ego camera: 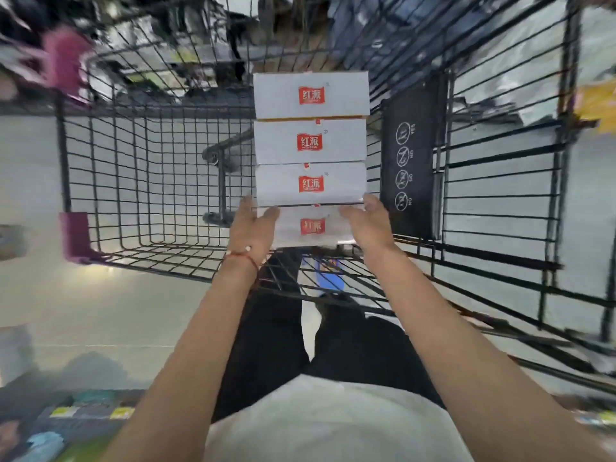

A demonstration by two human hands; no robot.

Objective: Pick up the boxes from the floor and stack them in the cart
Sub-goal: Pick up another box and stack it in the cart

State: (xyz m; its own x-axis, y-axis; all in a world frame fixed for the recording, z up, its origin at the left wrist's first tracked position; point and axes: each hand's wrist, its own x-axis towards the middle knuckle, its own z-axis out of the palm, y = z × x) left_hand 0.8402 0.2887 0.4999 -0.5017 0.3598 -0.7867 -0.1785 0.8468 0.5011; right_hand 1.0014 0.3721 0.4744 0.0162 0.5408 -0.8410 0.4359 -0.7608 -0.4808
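Left hand [253,228] and right hand [366,223] press flat against the side edges of the nearest white cardboard box with a red label [311,228], fingers straight, thumbs across its face. It sits edge-to-edge with three matching boxes [310,141] inside the black wire cart [62,155]; we see open basket room on their left.
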